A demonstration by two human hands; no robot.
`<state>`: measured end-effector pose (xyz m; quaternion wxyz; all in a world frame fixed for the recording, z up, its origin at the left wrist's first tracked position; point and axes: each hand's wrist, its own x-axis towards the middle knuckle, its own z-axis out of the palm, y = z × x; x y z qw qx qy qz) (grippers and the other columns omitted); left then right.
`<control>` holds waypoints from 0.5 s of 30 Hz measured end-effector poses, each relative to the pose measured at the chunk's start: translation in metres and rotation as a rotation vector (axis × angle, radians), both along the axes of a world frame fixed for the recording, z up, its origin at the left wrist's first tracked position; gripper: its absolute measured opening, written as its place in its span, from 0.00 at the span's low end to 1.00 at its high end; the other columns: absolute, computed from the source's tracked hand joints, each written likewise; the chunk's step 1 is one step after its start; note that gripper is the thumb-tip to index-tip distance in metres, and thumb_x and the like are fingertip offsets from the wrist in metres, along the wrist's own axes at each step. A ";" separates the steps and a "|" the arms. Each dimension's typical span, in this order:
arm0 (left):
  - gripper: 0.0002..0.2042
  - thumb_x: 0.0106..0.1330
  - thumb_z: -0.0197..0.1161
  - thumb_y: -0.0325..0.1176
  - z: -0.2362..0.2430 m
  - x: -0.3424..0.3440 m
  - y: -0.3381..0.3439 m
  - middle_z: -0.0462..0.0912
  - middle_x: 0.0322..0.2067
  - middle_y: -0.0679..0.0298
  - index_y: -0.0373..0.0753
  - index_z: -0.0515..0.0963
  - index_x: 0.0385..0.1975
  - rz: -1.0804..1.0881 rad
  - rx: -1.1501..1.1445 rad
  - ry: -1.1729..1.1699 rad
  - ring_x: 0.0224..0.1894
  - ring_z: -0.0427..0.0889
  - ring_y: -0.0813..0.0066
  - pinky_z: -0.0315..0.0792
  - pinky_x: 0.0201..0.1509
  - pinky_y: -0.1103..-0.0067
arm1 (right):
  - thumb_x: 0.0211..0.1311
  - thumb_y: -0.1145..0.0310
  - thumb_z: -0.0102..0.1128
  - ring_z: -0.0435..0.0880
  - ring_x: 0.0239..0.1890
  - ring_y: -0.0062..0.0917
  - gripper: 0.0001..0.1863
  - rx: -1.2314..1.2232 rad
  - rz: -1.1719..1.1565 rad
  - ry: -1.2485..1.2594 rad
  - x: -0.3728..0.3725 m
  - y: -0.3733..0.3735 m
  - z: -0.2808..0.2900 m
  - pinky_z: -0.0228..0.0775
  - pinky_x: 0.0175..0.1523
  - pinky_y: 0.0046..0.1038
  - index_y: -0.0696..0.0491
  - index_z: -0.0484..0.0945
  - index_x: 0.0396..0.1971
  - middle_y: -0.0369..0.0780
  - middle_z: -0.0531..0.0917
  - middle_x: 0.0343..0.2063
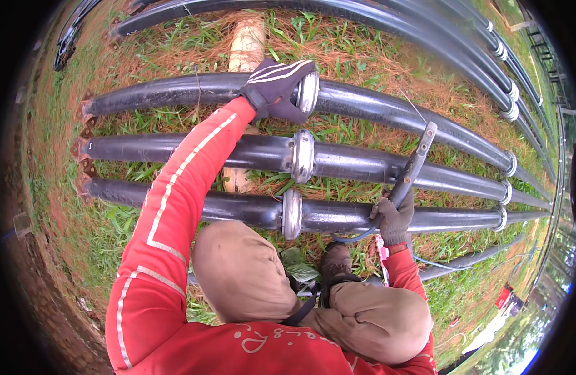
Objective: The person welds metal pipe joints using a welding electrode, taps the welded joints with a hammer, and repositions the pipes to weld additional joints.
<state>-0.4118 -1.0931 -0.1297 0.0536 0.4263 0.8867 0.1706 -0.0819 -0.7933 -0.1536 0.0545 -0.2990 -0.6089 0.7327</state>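
My left hand, in a dark glove with pale stripes, is wrapped over the farthest of three black pipes. Its fingers reach the upper edge of a silver collar, and the thumb lies below. In my right hand, gloved in grey, is a welding electrode holder with a worn dark body. A thin rod sticks out from its tip, over the farthest pipe. Below the hand, a blue cable runs close to the nearest pipe. The middle pipe also has a silver collar.
A pale log lies crosswise beneath the pipes. More black pipes stretch across the far side and right. Rusty flanges end the pipes at left. A pink-and-white packet is beside my right wrist, and a red box sits on the grass.
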 end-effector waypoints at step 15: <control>0.70 0.30 0.94 0.51 0.009 -0.001 0.001 0.80 0.70 0.45 0.32 0.62 0.80 -0.022 0.057 -0.090 0.71 0.80 0.45 0.72 0.75 0.58 | 0.63 0.83 0.61 0.83 0.23 0.26 0.18 -0.003 0.001 -0.009 0.003 0.003 0.000 0.81 0.27 0.31 0.59 0.69 0.52 0.40 0.80 0.29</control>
